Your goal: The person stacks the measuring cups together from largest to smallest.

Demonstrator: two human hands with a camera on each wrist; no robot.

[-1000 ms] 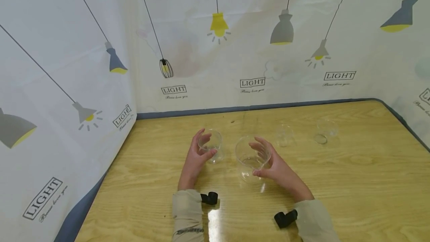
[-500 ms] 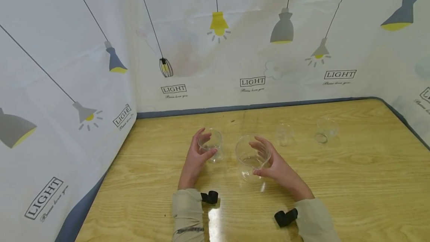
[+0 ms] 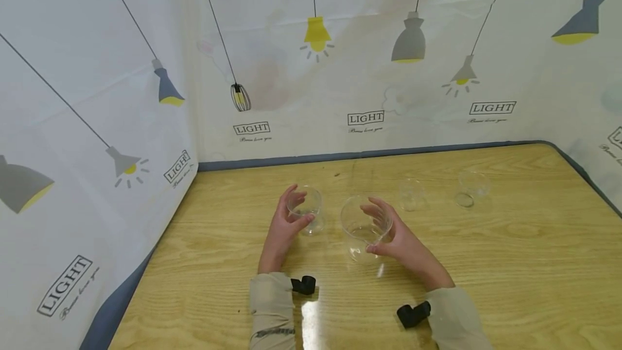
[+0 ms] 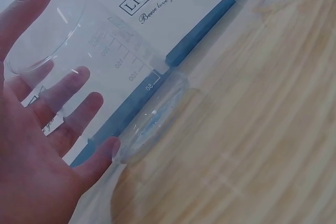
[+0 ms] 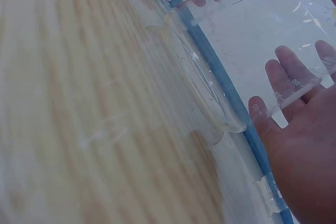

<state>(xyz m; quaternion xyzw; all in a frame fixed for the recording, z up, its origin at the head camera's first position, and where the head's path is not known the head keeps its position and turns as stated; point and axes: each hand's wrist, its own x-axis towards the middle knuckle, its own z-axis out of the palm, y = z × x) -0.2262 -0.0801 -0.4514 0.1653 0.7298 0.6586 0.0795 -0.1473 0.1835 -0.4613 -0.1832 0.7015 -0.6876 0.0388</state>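
Two clear glass beakers stand upright side by side on the wooden table. Round the smaller beaker (image 3: 306,210), the left hand (image 3: 286,228) curls its thumb and fingers. In the left wrist view, that beaker (image 4: 113,51) shows a printed scale, and the fingers of the left hand (image 4: 50,129) lie along its far side. A gap separates it from the larger beaker (image 3: 362,231), which the right hand (image 3: 396,239) grips from the right. The right wrist view shows the larger beaker (image 5: 247,40) with the right hand (image 5: 304,124) spread against its wall.
Behind and right of the right hand are two more clear glass vessels, one (image 3: 412,196) nearer and one (image 3: 473,188) farther right. The wooden table (image 3: 525,263) meets a white wall covering (image 3: 291,91) printed with lamps. Black devices (image 3: 414,315) stick out by both sleeves.
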